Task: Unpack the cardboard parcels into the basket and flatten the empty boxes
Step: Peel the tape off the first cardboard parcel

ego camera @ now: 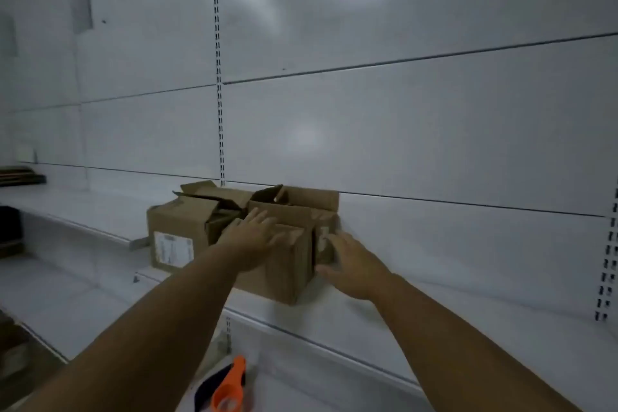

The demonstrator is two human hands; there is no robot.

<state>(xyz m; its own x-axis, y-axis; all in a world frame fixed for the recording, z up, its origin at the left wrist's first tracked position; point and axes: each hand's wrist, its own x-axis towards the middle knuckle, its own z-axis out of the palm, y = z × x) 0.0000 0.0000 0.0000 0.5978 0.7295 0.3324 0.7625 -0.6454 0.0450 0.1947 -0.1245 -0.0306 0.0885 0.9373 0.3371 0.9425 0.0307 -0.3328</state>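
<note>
White wall shelf [418, 308], frame centre: labelled cardboard box [177, 231] beside nearer cardboard box [287, 267]. Left hand [250, 237] lies straight-fingered on the nearer box's top; right hand [354, 264], fingers spread, touches its right side.

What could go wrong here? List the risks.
1. The right box sits near the shelf edge; pulled, it may tip off, towards the orange tool below.
2. The left hand and right hand are open against it, so it may slip.
3. The left box has raised flaps beside it that could snag.
</note>
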